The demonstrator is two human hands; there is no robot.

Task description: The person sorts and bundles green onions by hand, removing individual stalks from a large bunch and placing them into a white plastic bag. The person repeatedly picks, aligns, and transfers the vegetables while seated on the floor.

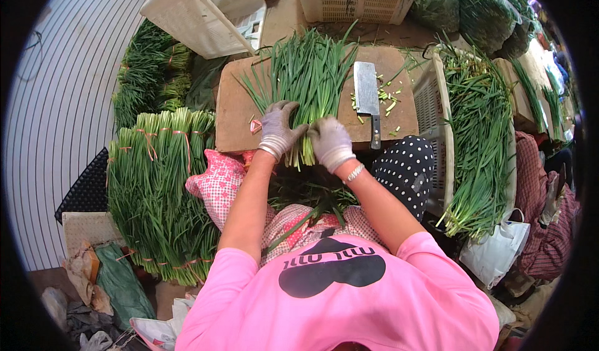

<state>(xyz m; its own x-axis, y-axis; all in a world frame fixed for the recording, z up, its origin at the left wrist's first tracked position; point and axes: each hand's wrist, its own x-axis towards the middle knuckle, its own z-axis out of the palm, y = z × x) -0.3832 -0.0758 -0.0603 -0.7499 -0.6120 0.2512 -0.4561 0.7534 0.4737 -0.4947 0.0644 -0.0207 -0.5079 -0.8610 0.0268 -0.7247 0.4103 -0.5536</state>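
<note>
Loose green garlic chives point(309, 70) lie spread over a wooden board point(234, 103), leaf tips away from me and pale stem ends over the near edge. My left hand point(282, 128), in a light glove, rests on the left side of the stems with thumb and fingers apart. From the right, my right hand point(330, 140), gloved too, touches the stem ends with bent fingers; whether it grips any is hidden. To the right lies a cleaver point(366, 89) with a black handle, beside cut stem pieces point(390, 107). A pink tie point(255, 126) lies left of my left hand.
Tied chive bundles point(161, 187) stand stacked at the left. A plastic crate point(448, 117) full of chives is at the right, with a white bag point(496, 248) near it. Beyond the board are an empty tilted crate point(201, 14) and another crate point(355, 4). A person's gloved hand point(551, 206) shows far right.
</note>
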